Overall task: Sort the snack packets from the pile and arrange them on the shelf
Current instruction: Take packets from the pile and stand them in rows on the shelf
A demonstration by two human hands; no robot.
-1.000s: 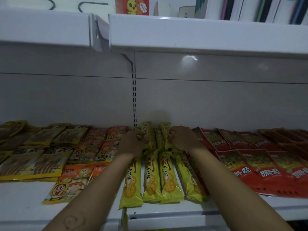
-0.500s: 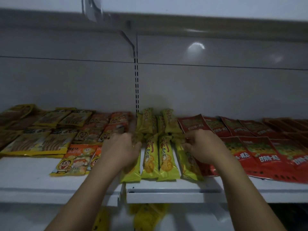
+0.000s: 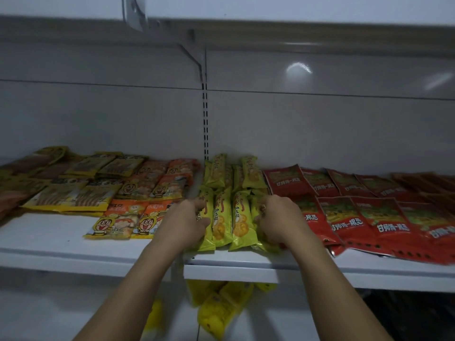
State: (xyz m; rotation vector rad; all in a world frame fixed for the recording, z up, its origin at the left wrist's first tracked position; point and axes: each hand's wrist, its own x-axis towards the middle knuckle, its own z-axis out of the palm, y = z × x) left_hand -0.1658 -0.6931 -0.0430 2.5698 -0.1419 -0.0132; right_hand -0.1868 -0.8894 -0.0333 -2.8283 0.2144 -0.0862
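Note:
Long yellow-green snack packets lie in two rows at the middle of the white shelf: a back row and a front row. My left hand curls its fingers and thumb round the leftmost front packet. On the other side of that row, my right hand curls round the rightmost front packet, which it mostly hides. Two front packets show between the hands. More yellow packets lie in a loose heap below the shelf.
Orange cartoon-face packets and yellow packets fill the shelf's left part. Red packets lie in rows to the right, some overhanging the front edge. The shelf above hangs low overhead. A slotted upright splits the back wall.
Both hands have drawn back from the rear row of yellow-green packets to the front row and taken hold of its outer packets. The view has tilted down, showing the heap below.

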